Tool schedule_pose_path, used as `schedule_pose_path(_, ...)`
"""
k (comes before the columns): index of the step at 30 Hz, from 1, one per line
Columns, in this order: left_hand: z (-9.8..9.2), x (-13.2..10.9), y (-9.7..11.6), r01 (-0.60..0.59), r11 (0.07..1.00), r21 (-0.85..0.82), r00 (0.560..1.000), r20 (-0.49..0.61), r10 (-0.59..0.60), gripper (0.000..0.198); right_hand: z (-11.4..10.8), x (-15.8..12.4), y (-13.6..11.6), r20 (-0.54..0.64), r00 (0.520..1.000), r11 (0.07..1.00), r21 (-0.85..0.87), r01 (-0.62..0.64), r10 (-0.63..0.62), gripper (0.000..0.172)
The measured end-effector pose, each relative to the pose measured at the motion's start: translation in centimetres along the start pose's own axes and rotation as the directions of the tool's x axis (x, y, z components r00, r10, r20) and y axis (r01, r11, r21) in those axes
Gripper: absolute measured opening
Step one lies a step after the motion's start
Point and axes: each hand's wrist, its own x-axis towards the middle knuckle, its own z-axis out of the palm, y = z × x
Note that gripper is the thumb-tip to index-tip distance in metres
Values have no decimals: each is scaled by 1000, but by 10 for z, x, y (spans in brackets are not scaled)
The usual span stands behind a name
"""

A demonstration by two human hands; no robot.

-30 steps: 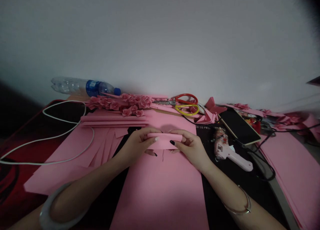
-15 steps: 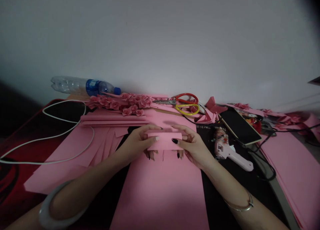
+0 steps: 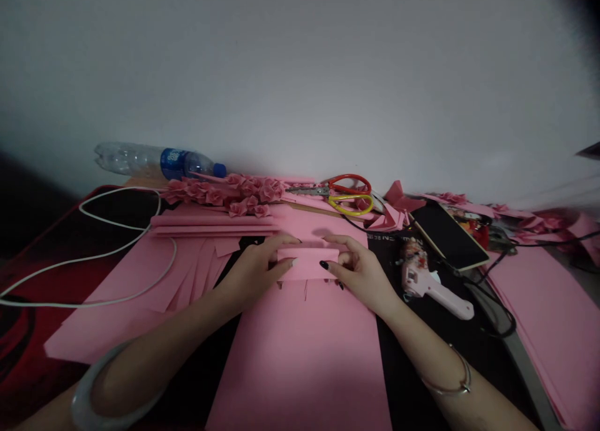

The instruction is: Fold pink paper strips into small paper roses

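Between my two hands is a small piece of pink paper [image 3: 308, 265], folded or curled along its upper edge. My left hand [image 3: 262, 265] pinches its left end, thumb on the near face. At the right end, my right hand [image 3: 362, 272] grips it the same way, its dark-nailed thumb pressed on the front. Most of the other fingers are hidden behind the paper. Below lies a long pink paper sheet [image 3: 304, 362], with a thin dark line on it just under the held piece.
Paper roses [image 3: 253, 190], scissors [image 3: 349, 195] and a plastic bottle [image 3: 150, 161] lie along the wall. At left are rolled paper [image 3: 213, 225], loose sheets [image 3: 135, 293] and a white cable [image 3: 70, 303]. Rightward are a glue gun [image 3: 438, 290], a phone [image 3: 450, 236] and stacked sheets [image 3: 548, 325].
My thumbs have shifted slightly on the pink paper, and its top edge is more curled. The fingers beneath have drawn further behind it.
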Motion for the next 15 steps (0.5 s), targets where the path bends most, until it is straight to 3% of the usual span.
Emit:
schedule_pose_path(5,-2,-1,3,-7,977,212,998,57,-6,28,0,-2,3,2,996,964,-251,83,-85,39)
schedule_pose_path(11,1,-4,4,-35,878,478,999,49,13,32,3,-3,7,9,983,864,-475,165,-183,41)
schedule_pose_path(15,2,-5,4,-32,825,565,999,33,16,34,4,-5,7,-5,978,777,-609,161,-207,39)
